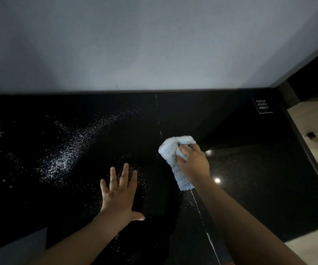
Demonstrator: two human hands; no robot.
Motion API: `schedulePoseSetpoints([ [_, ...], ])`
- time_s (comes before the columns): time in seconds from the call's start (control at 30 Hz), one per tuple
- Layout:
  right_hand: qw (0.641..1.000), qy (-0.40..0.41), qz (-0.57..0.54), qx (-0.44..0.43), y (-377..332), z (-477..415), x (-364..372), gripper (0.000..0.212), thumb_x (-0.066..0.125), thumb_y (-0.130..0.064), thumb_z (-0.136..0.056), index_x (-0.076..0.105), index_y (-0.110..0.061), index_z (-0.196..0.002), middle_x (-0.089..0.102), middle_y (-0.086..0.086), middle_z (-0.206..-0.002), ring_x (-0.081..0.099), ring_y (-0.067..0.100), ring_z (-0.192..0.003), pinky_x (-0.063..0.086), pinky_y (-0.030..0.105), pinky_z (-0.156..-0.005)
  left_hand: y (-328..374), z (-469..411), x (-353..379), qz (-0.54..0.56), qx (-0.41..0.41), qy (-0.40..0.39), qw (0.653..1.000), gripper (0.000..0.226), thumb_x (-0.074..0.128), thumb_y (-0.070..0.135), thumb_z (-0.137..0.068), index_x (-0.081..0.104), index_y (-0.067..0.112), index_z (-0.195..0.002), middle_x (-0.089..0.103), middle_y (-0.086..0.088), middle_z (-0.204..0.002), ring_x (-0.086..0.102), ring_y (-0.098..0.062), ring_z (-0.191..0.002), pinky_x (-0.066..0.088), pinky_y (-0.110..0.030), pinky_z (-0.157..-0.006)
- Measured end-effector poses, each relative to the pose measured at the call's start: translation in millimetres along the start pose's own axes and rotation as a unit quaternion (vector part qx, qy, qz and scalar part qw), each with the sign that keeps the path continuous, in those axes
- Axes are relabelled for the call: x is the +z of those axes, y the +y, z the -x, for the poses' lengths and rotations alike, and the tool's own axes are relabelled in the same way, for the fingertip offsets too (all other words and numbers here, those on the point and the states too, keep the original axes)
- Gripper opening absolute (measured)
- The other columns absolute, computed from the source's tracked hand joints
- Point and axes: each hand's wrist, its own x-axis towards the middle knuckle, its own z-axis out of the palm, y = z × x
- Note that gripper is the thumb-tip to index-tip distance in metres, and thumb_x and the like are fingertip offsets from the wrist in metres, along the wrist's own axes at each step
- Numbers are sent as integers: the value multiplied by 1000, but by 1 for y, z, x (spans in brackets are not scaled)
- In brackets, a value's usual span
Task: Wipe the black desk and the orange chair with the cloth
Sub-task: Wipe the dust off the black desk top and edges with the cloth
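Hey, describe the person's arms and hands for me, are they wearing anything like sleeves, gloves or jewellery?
Both forearms are bare as far as the picture shows: no sleeves reach into view. The left hand and right hand wear no gloves, and no rings, watch or bracelet show on the fingers or wrists. No markings are visible. The light is dim, so fine detail is hard to make out.

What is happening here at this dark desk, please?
A person is wiping the glossy black desk with a bunched light blue terry cloth, held in the grip of the right hand. The left hand is open, fingers spread flat on the desk. White specks cover the desk's left part, not yet wiped. No orange chair is in view.
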Motion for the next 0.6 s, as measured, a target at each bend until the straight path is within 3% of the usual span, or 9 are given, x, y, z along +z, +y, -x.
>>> schedulePoseSetpoints([
  [0.33, 1000, 10, 0, 25, 13, 36, 11, 41, 55, -34, -94, 54, -31, -136, 43, -5, -141, 49, 20, -116, 49, 38, -93, -5, -5, 14, -32, -32, 1, 999, 143, 70, 77, -55, -29, 28, -145, -42, -7, -149, -27, -46, -139, 8, -68, -110],
  [0.6, 998, 12, -22, 64, 21, 69, 17, 36, 52, -35, -93, 56, -37, -129, 41, -12, -140, 46, 15, -114, 46, 34, -90, -6, -8, 14, -15, -20, 2, 1000, 142, 75, 72, -55, -24, 29, -147, -39, -6, -151, -28, -47, -138, 8, -71, -108],
])
